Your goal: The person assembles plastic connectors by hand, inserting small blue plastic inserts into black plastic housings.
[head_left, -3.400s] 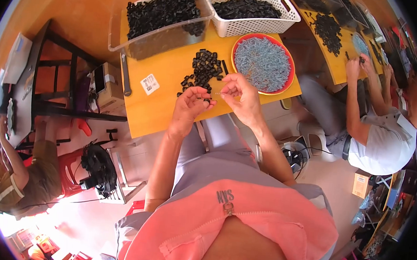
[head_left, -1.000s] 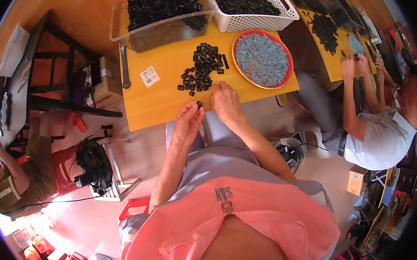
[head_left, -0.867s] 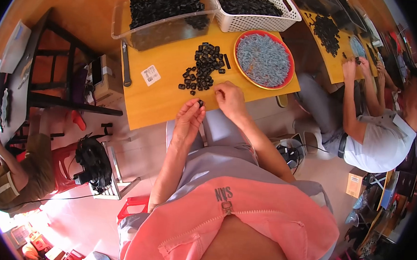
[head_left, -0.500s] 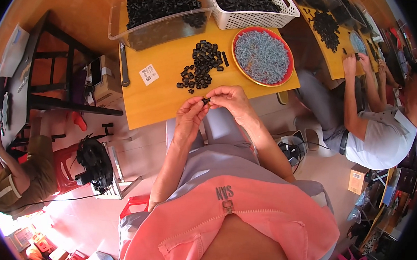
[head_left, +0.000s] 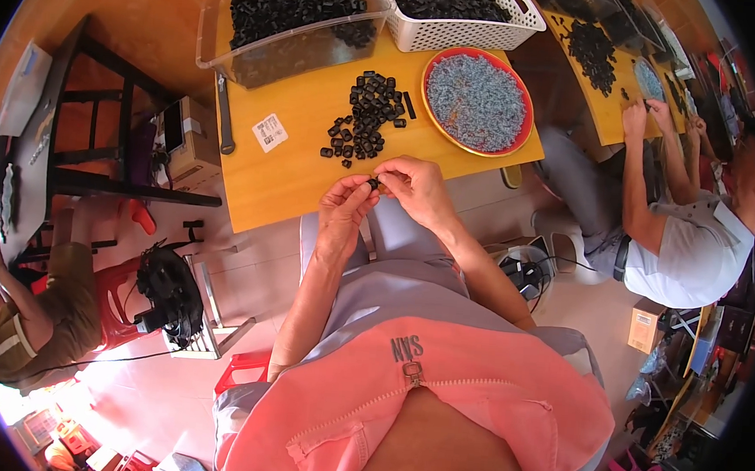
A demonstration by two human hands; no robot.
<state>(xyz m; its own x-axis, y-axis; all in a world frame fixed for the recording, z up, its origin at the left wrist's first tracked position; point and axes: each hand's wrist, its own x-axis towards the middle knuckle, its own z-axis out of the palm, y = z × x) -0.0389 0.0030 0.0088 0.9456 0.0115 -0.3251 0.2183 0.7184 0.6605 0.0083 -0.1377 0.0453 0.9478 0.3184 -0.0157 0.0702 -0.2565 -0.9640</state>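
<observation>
Pinched between left hand (head_left: 344,211) and right hand (head_left: 416,188), a small black plastic piece (head_left: 373,184) is held below the yellow wooden table (head_left: 294,173); light and rigid, it seems best gripped by its sides.

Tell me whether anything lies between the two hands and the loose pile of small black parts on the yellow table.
Nothing visible does. The left hand and right hand meet at the table's near edge around a small black part; only bare yellow table separates them from the pile.

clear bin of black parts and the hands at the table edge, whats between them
In the head view, a loose pile of small black parts lies on the yellow table between the clear bin and both hands.
</observation>
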